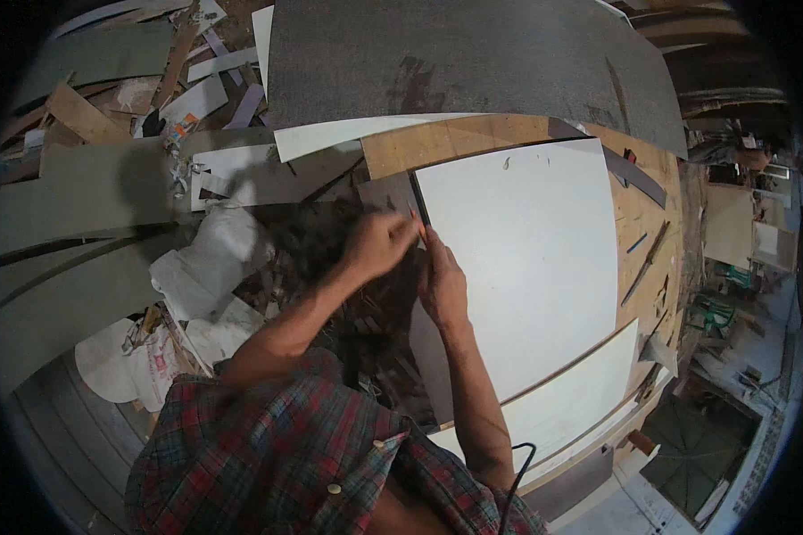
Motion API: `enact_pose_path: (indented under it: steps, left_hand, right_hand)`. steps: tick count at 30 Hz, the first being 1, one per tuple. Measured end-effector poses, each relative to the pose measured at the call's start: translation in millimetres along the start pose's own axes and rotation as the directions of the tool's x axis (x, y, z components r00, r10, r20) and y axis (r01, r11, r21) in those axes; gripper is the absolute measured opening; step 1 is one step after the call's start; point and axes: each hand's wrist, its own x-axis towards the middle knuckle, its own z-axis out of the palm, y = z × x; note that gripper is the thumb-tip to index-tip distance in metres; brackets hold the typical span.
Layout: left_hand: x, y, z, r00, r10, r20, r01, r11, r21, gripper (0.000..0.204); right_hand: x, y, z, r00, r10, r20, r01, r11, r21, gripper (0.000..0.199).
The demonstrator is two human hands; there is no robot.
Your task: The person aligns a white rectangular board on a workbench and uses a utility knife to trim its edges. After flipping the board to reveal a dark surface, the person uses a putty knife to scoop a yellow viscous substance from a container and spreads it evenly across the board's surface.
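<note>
Over the left edge of a large white board (526, 259), my two hands are close together. My left hand (384, 243) is closed, fingers curled toward the edge and slightly blurred. My right hand (443, 278) is closed beside it at the board's edge, thumb and forefinger pointing away from me. A slim orange object (418, 223) shows between the fingertips. Its kind, and which hand grips it, I cannot tell. A dark strip (421, 198) runs along the board's edge just beyond my hands.
The white board lies on a wooden worktop (647, 227) with a curved dark strip (635, 178) and thin offcuts at right. A large dark grey sheet (473, 62) lies at the far side. Scrap panels (89, 111) and a white plastic bag (212, 254) crowd the left.
</note>
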Motion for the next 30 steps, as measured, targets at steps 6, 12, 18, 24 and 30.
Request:
enact_pose_path:
  steps: [6, 12, 18, 24, 30]
  left_hand:
    - [125, 27, -9, 0.874, 0.400, 0.277, -0.483, 0.782, 0.395, 0.032]
    - [173, 20, 73, 0.358, 0.446, 0.820, -0.923, 0.300, 0.240, 0.050]
    - [170, 17, 80, 0.302, 0.421, 0.855, -0.951, 0.076, 0.299, 0.056]
    - [171, 47, 84, 0.227, 0.308, 0.924, -0.965, 0.198, 0.172, 0.060]
    - [166, 43, 91, 0.159, 0.407, 0.900, -0.981, -0.034, 0.189, 0.053]
  right_hand:
    - [40, -11, -16, 0.984, 0.101, 0.149, -0.034, 0.918, -0.396, 0.068]
    - [40, -1, -1, 0.995, 0.034, 0.089, 0.006, 0.910, -0.416, 0.076]
    - [-51, 35, -18, 0.983, 0.091, 0.159, -0.021, 0.918, -0.396, 0.085]
    - [-227, 87, -75, 0.890, 0.279, 0.361, -0.115, 0.903, -0.414, 0.082]
    - [-378, 122, -100, 0.802, 0.470, 0.368, -0.299, 0.850, -0.434, 0.086]
